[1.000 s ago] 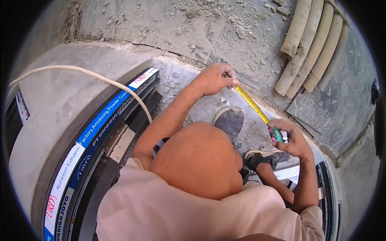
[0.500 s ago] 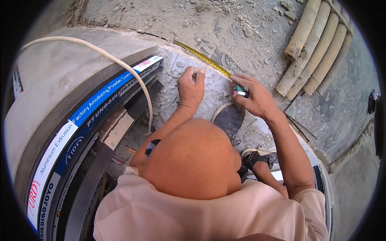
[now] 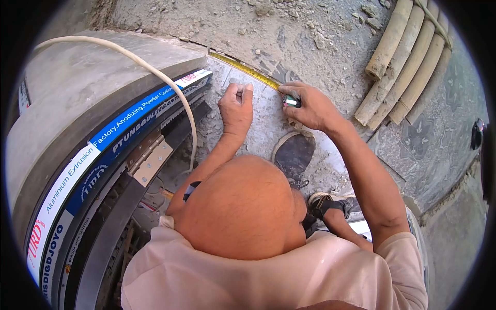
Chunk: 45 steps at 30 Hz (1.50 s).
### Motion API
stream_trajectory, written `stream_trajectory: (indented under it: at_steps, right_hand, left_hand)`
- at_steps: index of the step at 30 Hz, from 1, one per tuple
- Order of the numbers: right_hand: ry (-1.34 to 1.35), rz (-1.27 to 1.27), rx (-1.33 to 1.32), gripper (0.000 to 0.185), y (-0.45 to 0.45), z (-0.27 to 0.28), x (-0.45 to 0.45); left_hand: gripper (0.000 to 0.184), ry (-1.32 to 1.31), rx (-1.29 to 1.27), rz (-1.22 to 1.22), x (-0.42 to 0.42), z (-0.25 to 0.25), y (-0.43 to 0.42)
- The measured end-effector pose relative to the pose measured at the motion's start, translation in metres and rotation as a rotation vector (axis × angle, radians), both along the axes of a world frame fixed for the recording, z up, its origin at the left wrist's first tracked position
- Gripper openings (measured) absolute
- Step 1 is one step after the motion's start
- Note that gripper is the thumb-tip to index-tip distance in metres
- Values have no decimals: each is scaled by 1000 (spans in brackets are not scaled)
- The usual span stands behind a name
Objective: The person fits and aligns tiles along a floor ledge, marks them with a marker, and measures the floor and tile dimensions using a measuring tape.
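My right hand [image 3: 308, 106] is closed around a green and black tape measure [image 3: 292, 101]. From its case the yellow tape blade [image 3: 245, 69] runs up and left along the edge of the pale, dusty ledge [image 3: 264, 109], its far end near the corner of the grey slab. My left hand [image 3: 236, 107] is closed, thumb against the curled fingers, a little below the blade and apart from it; whatever it may hold is too small to make out. A dark shoe [image 3: 294, 154] is below, between the two arms.
Labelled dark aluminium profiles [image 3: 116, 132] with a hinge [image 3: 150, 157] lie at the left, crossed by a pale hose [image 3: 150, 75]. The grey slab [image 3: 67, 77] is beyond them. Bamboo poles [image 3: 405, 62] and rubble [image 3: 320, 40] lie on the floor at the upper right and top.
My right hand has moved up and left with the tape measure. My left hand has let go of the blade's end and moved left. The blade now lies along the ledge's edge.
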State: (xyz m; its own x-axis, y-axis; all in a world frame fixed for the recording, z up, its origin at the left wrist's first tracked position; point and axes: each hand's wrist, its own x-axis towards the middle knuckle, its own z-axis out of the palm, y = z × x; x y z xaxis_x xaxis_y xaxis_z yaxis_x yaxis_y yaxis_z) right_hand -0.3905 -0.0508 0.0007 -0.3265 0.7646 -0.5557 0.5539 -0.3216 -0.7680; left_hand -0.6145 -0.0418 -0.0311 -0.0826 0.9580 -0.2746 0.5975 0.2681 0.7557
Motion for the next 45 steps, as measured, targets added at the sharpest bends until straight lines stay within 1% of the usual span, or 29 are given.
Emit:
stream_trajectory:
  at_steps: [3, 5, 9, 11, 12, 14, 15, 17, 18, 20, 24, 25, 29, 31, 43, 45]
  right_hand:
    - [3, 15, -32, 55, 1, 0, -1]
    - [-11, 12, 41, 49, -3, -6, -1]
    - [-16, -4, 84, 49, -4, -5, 0]
    - [-10, -19, -17, 53, -2, 3, 3]
    - [-10, -26, -13, 53, -2, 3, 4]
    - [-29, -57, -4, 53, -7, 5, 11]
    - [-41, -54, -47, 55, -5, 10, 14]
    - [-59, -90, 7, 53, -15, 2, 19]
    - [-76, -117, 54, 50, -20, 0, 21]
    - [-82, -125, 28, 52, -23, 1, 26]
    - [-86, -133, -56, 57, -25, 2, 37]
    - [-90, -139, -67, 58, -28, -1, 40]
    - [-97, -151, -99, 59, -28, -2, 44]
    - [-94, -153, -111, 59, -24, -2, 42]
    - [-57, -36, -82, 59, 13, 7, 14]
    - [-15, -53, -73, 58, 15, 9, 11]
  left_hand:
    - [23, -11, 4, 4, 0, 1, 0]
    - [23, 16, 41, -25, 1, 2, 1]
    - [22, 29, 48, -24, 1, 2, 5]
    - [18, 138, 58, -98, -2, 1, 11]
    - [18, 138, 63, -105, -3, 2, 16]
    - [34, 297, 195, -212, -3, 7, 24]
    - [34, 297, 197, -221, -5, 4, 26]
    - [50, 514, 236, -240, -9, -7, 31]
    - [50, 515, 236, -251, -11, -9, 31]
    - [50, 576, 359, -411, -15, -14, 28]
    - [48, 569, 495, -557, -33, -26, 24]
    - [44, 582, 497, -569, -36, -29, 22]
    - [39, 591, 517, -578, -39, -34, 22]
    - [30, 587, 503, -578, -40, -33, 21]
    - [28, 553, 509, -575, -44, -32, 24]
    - [29, 556, 502, -567, -45, -32, 24]
